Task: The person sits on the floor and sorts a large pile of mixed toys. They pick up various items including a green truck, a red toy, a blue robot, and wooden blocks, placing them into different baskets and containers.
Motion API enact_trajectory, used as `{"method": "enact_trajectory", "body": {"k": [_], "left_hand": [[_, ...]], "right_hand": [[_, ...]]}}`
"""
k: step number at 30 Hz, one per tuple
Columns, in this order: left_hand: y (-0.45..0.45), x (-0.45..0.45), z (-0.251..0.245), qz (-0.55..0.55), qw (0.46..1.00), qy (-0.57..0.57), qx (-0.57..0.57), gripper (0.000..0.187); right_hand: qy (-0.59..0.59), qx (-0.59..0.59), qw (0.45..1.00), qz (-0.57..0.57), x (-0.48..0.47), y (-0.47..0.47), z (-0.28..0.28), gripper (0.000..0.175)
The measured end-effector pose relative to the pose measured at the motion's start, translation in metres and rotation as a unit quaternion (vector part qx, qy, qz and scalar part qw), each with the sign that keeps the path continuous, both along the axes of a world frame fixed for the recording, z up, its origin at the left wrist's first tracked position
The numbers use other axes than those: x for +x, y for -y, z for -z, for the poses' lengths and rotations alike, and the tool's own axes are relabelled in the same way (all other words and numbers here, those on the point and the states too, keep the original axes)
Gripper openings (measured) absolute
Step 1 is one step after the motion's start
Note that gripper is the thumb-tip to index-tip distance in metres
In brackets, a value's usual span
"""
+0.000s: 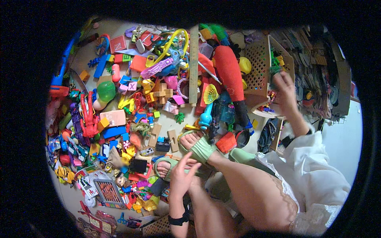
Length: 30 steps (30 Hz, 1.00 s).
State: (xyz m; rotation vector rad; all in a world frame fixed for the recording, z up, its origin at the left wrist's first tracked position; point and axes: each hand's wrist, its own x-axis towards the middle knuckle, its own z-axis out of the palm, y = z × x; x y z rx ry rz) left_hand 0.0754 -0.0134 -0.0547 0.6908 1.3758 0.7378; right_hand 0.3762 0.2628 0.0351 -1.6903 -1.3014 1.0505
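Note:
My right hand (284,83) is over a beige lattice-sided plastic basket (256,74) at the upper right. A dark green toy piece (275,70) is at its fingertips, blurred; the hand appears to grip it. Inside the basket are bright green and yellow toy pieces (276,59). My left hand (184,175), with a black band at its wrist, is above my left foot in a green slipper (168,168). Its fingers are apart and hold nothing. Close by lie a black square panel (138,165) and a red frame-like toy (148,171).
Toys cover the floor ahead: a red plush toy (227,71), a blue toy with a yellow basket top (207,113), a green balloon-like ball (106,91), a red figure (89,119) and wooden blocks (154,135). A wooden ruler (193,65) crosses the pile. Stacked books (312,59) stand right.

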Motion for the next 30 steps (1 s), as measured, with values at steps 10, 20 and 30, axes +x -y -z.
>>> {"method": "enact_trajectory", "body": {"k": [10, 20, 30], "left_hand": [[0.009, -0.007, 0.04, -0.05, 0.996, -0.067, -0.035, 0.033], [-0.06, 0.016, 0.069, 0.066, 0.917, -0.331, 0.211, 0.027], [-0.083, 0.001, 0.073, 0.194, 0.892, -0.367, 0.177, 0.019]], "right_hand": [[0.256, -0.074, 0.959, 0.098, 0.135, -0.064, 0.066, 0.057], [0.283, 0.124, 0.879, -0.362, -0.012, 0.019, 0.038, 0.051], [0.34, 0.146, 0.706, -0.604, -0.12, 0.087, 0.117, 0.026]]}}
